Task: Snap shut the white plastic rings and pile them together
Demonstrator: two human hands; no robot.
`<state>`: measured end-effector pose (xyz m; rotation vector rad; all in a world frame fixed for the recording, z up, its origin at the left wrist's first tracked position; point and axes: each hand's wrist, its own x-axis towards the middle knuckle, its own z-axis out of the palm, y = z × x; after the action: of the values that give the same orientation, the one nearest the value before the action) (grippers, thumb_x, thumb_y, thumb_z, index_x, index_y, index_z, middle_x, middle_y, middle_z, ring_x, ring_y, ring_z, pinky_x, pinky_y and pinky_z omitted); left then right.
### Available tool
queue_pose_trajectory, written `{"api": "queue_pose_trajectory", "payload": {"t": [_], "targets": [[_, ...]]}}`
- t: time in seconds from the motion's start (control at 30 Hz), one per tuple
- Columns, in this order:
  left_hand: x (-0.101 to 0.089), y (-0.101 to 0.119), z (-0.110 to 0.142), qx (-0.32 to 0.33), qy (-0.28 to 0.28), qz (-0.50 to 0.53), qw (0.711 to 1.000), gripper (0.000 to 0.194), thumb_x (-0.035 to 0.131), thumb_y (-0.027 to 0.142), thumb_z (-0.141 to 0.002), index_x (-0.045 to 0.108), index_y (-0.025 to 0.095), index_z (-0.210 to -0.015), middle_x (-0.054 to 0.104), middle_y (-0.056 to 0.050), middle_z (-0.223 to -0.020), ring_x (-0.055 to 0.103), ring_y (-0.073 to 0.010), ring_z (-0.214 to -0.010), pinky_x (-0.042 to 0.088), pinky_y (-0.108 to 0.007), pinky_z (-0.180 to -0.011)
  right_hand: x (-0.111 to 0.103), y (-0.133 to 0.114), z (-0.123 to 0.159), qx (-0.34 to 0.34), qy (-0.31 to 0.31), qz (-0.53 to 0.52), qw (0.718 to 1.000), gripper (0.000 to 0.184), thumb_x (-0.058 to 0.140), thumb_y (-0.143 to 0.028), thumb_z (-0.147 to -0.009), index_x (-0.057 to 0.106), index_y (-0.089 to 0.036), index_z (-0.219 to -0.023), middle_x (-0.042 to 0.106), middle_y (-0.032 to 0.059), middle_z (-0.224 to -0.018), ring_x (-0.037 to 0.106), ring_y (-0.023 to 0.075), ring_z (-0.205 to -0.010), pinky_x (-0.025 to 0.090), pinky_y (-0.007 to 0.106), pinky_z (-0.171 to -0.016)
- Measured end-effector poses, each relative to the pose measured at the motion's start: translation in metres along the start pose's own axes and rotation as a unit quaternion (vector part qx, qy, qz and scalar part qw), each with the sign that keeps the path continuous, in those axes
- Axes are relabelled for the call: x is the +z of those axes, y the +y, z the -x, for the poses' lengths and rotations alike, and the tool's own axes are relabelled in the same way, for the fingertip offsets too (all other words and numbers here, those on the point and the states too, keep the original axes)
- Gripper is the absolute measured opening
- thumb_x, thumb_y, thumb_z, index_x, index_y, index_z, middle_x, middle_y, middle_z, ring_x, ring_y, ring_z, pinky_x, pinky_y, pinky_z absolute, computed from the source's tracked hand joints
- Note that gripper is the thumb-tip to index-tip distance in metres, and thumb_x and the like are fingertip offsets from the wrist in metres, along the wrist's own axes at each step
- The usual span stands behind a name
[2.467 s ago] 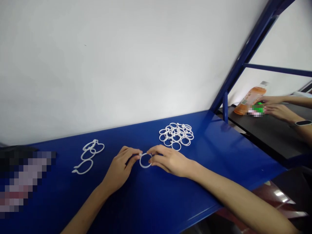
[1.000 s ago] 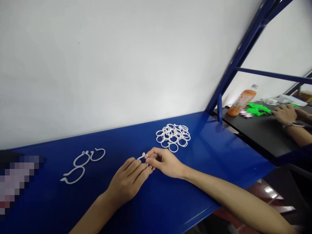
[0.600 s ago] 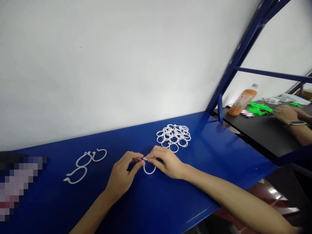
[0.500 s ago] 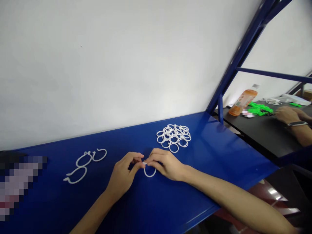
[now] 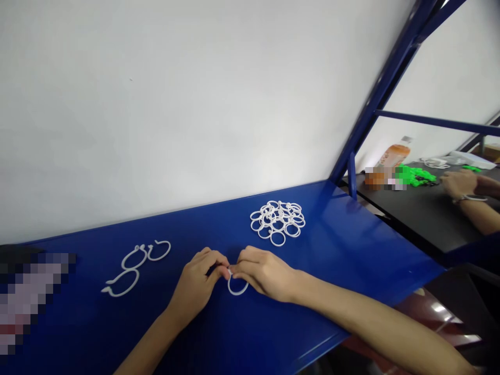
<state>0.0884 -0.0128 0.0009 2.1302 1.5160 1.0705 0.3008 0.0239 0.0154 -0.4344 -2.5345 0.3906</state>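
Small white plastic ring w/ split ends sits low on the blue metal shelf surface, centre-front, pinched at its top where the two ends meet. Left hand closed narrow, thumb + forefinger on the ring's left end; right hand likewise closed on the right end, fingertips of both hands touching just above the loop. Ring's lower arc hangs free betw. the hands, near or on the surface; cannot tell which. Judgement: ends need lining up square before pressing, grip close to the gap, light even force so the thin loop doesn't twist or spring out. Behind, a pile of similar white rings; to the left, well apart, three looser white rings. Far right, another person's hands at a black table w/ green parts.
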Motion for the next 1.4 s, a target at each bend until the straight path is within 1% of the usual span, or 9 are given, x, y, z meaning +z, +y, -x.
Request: {"api": "queue_pose_trajectory", "payload": {"t": [0.13,0.23,0.5,0.67,0.8,0.9,1.0,1.13,1.4], "targets": [[-0.001,0.004,-0.003,-0.036,-0.019,0.015,0.999,0.024,0.055,0.042,-0.093,0.068,0.025,-0.081,0.068,0.003,-0.077,0.063,-0.0139,-0.071,0.049,-0.027,-0.068,0.005,0.002,-0.002,0.098,0.062,0.04,0.992,0.025,0.046,-0.027,-0.104,0.067,-0.014,-0.108,0.067,0.0082,-0.089,0.062,0.0181,-0.08,0.053,0.03,-0.072],[0.001,0.005,-0.003,-0.031,-0.043,0.013,0.999,0.021,0.056,0.042,-0.092,0.068,0.026,-0.091,0.072,0.002,-0.085,0.065,-0.0152,-0.078,0.051,-0.029,-0.073,0.003,0.005,-0.003,0.152,0.078,0.036,0.985,0.028,0.049,-0.028,-0.102,0.06,-0.013,-0.123,0.069,0.0103,-0.097,0.066,0.0196,-0.085,0.056,0.032,-0.075],[0.005,-0.012,0.001,0.042,-0.021,-0.087,0.995,0.025,0.048,0.035,-0.099,0.07,0.026,-0.101,0.076,0.0,-0.097,0.067,-0.0178,-0.089,0.051,-0.037,-0.09,-0.012,0.017,-0.006,0.036,0.01,-0.041,0.998,0.026,0.043,-0.026,-0.106,0.061,-0.017,-0.121,0.064,0.01,-0.112,0.063,0.0175,-0.1,0.055,0.032,-0.088],[0.004,-0.015,0.001,0.074,-0.008,-0.132,0.988,0.028,0.046,0.036,-0.1,0.071,0.025,-0.105,0.076,-0.002,-0.098,0.066,-0.0188,-0.091,0.049,-0.04,-0.097,-0.012,0.024,-0.006,-0.012,-0.016,-0.01,1.0,0.023,0.042,-0.023,-0.106,0.064,-0.016,-0.11,0.067,0.0093,-0.104,0.063,0.0167,-0.095,0.054,0.03,-0.086],[-0.013,-0.024,-0.003,0.01,0.034,-0.247,0.968,0.039,0.041,0.045,-0.1,0.066,0.023,-0.121,0.073,-0.006,-0.106,0.063,-0.0249,-0.104,0.046,-0.045,-0.1,-0.029,0.056,0.003,0.096,0.096,0.056,0.989,0.017,0.051,-0.025,-0.102,0.064,-0.018,-0.111,0.07,0.0088,-0.105,0.065,0.0193,-0.095,0.053,0.034,-0.086],[-0.033,-0.037,-0.004,-0.059,0.034,-0.39,0.918,0.049,0.037,0.048,-0.098,0.064,0.015,-0.125,0.068,-0.014,-0.111,0.059,-0.0334,-0.107,0.047,-0.048,-0.093,-0.049,0.092,0.015,0.233,0.186,0.128,0.946,0.013,0.057,-0.025,-0.099,0.067,-0.02,-0.105,0.073,0.008,-0.099,0.065,0.0219,-0.092,0.052,0.036,-0.083],[-0.05,-0.047,-0.002,-0.122,0.021,-0.479,0.869,0.059,0.033,0.05,-0.097,0.061,0.008,-0.126,0.065,-0.02,-0.112,0.058,-0.0378,-0.105,0.047,-0.048,-0.085,-0.062,0.12,0.026,0.299,0.214,0.145,0.919,0.01,0.059,-0.024,-0.096,0.068,-0.02,-0.098,0.074,0.0067,-0.095,0.064,0.0227,-0.091,0.051,0.035,-0.081],[-0.058,-0.051,0.002,-0.16,-0.007,-0.515,0.842,0.057,0.03,0.052,-0.097,0.066,0.01,-0.11,0.066,-0.02,-0.101,0.059,-0.0384,-0.1,0.045,-0.047,-0.079,-0.06,0.132,0.03,0.312,0.209,0.14,0.916,0.01,0.06,-0.025,-0.095,0.068,-0.02,-0.097,0.074,0.0054,-0.093,0.061,0.0228,-0.093,0.05,0.034,-0.082],[-0.051,-0.053,0.003,-0.121,-0.032,-0.515,0.848,0.042,0.029,0.038,-0.099,0.065,0.016,-0.097,0.068,-0.015,-0.097,0.06,-0.0335,-0.097,0.044,-0.044,-0.081,-0.055,0.137,0.031,0.295,0.181,0.168,0.923,0.011,0.06,-0.024,-0.094,0.07,-0.019,-0.096,0.072,0.0078,-0.1,0.057,0.0249,-0.094,0.045,0.041,-0.09]]}}
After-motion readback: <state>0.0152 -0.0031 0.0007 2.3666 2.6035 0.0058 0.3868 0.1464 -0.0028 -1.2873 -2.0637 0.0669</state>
